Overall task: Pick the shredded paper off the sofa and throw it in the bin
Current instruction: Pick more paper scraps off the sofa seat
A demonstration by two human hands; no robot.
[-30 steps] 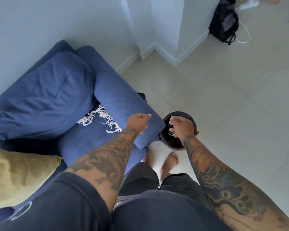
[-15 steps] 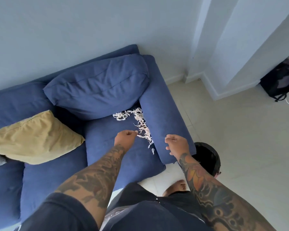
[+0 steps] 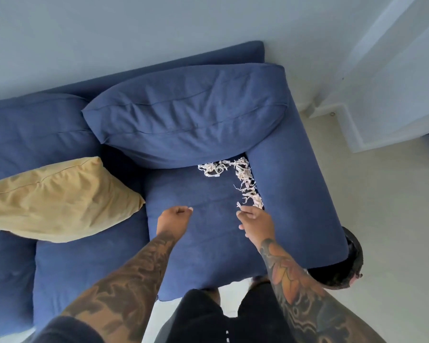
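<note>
Both our hands over the sofa (image 3: 208, 238) seat, paper at the arm.
Paper (image 3: 245, 179) lies along the seat's right edge by the back cushion (image 3: 183, 115). Right hand (image 3: 255, 221) pinches the nearest strips; left hand (image 3: 174, 219) is fisted, holding nothing we can see. Bin (image 3: 342, 271) sits behind the sofa arm.

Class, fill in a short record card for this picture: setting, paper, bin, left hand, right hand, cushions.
setting: blue sofa against a pale wall
paper: shredded paper along the seat's back and armrest edge
bin: dark bin on the floor, partly hidden by the armrest
left hand: left hand curled, holding nothing visible, above the seat
right hand: right hand at the near end of the paper; grip unclear
cushions: yellow cushion, blue cushion
</note>
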